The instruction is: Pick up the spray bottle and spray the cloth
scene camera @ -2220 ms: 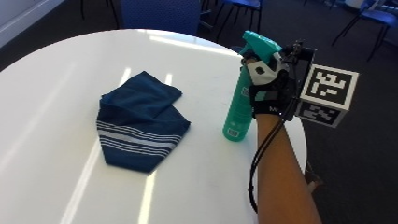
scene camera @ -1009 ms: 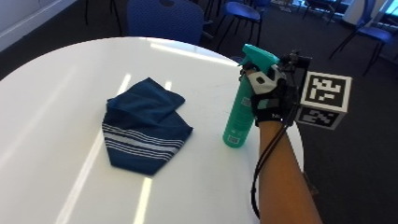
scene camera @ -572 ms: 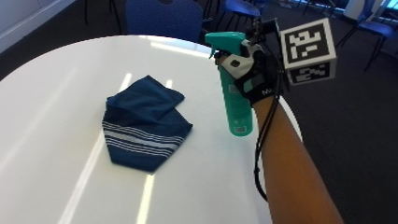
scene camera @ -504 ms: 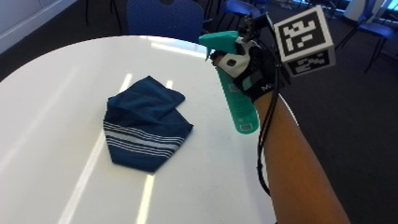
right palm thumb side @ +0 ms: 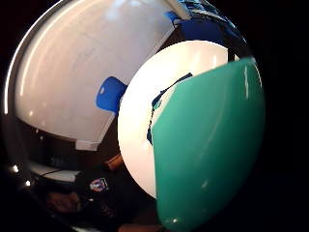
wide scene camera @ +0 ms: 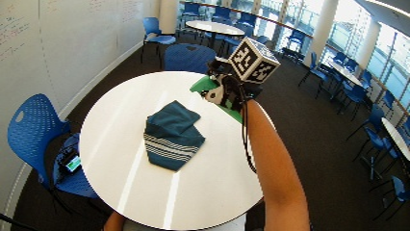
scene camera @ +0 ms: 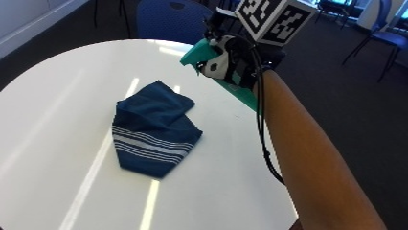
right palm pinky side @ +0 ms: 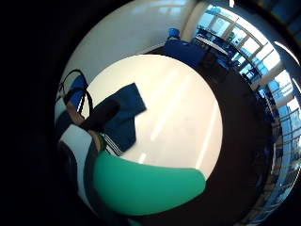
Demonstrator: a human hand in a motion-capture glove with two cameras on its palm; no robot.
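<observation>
While my gloved right hand [scene camera: 232, 64] holds the one green spray bottle [scene camera: 220, 67] up off the round white worktop [scene camera: 63, 115], the bottle is tilted, its nozzle end leaning out over the worktop towards the cloth and its base slanting back beside my forearm. My fingers [scene camera: 213, 67] are curled round the bottle's neck, just under the head. In both palm views the green body fills much of the picture, close against my palm, with the worktop and cloth beyond it.

There is one cloth [scene camera: 153, 129], dark blue with a band of thin white stripes near one end. It lies crumpled and folded over itself near the middle of the worktop, apart from the bottle and lower than its nozzle. One blue chair [scene camera: 169, 19] stands at the far edge of the worktop, behind my hand.
</observation>
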